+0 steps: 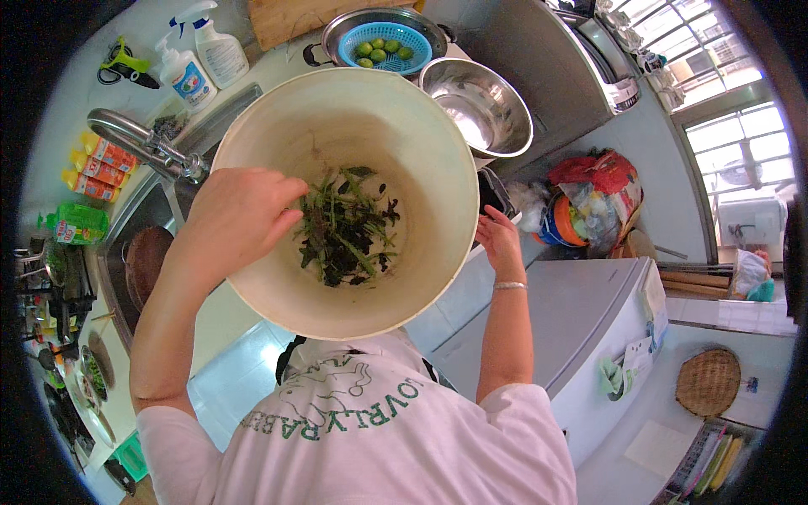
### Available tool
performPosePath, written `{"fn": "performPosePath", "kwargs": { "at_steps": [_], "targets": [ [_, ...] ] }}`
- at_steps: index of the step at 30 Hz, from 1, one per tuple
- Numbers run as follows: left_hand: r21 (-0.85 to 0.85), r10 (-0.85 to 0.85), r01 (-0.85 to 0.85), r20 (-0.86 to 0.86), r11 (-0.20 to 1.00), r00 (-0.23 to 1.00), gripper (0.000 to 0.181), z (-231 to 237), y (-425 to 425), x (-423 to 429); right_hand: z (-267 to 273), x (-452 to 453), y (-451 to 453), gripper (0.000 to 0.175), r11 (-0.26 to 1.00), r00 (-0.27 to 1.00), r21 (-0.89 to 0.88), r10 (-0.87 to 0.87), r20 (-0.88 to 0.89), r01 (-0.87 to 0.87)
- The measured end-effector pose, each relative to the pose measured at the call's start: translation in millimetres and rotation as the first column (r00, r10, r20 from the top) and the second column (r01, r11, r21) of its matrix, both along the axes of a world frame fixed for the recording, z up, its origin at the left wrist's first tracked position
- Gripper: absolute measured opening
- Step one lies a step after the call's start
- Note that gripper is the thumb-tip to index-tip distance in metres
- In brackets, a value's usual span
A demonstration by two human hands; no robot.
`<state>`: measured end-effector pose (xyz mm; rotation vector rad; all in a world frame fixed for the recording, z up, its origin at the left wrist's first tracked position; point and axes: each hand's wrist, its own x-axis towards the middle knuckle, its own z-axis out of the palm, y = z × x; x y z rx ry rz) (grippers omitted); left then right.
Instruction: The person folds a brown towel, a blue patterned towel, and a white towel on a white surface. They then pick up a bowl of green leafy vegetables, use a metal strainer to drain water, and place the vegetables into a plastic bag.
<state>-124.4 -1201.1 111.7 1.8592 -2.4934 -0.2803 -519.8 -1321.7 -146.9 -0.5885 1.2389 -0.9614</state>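
Note:
A large cream bucket point(435, 252) is tilted so that I look into it, close in front of my chest. Dark leaves and green stems point(344, 233) lie on its bottom. My left hand point(243, 214) reaches over the left rim, its thumb and fingertips close together inside the bucket by the stems; whether they pinch a piece of stem is too small to tell. Against the bucket's outer right side rests my right hand point(500, 240), fingers spread, with part of them hidden behind the wall.
Left of the bucket are a sink point(110, 237) and a curved metal faucet point(136, 142). Behind it stand a steel bowl point(483, 107) and a blue plastic basket point(407, 63) of green limes in a pan. Spray and pump bottles point(218, 53) stand back left; a refrigerator point(543, 303) is at right.

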Motion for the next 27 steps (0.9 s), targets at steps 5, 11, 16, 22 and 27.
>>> {"fn": "performPosePath", "kwargs": {
  "at_steps": [5,11,16,22,27],
  "targets": [
    [-0.050,-0.019,0.018,-0.020,0.999,1.000,0.023,-1,5,2,-79,3,-29,0.072,0.988,0.988,0.034,0.154,-0.024,-0.153],
    [0.002,-0.020,0.020,0.039,1.000,0.999,0.024,-6,4,9,-61,42,-25,0.026,0.863,0.238,-0.092,0.033,-0.971,-0.497],
    [-0.014,-0.047,0.047,0.041,0.999,0.998,0.021,-4,1,3,-68,22,-35,0.034,0.819,0.089,0.034,0.104,-0.991,-0.573],
    [-0.033,-0.061,0.062,0.013,0.998,0.998,0.021,-7,1,4,-63,26,-24,0.024,0.912,0.852,-0.327,0.044,-0.521,-0.247],
    [-0.068,-0.049,0.046,-0.047,0.997,0.998,0.020,-9,8,12,88,83,14,0.013,0.592,0.720,-0.703,-0.276,-0.636,-0.394]
  ]
}}
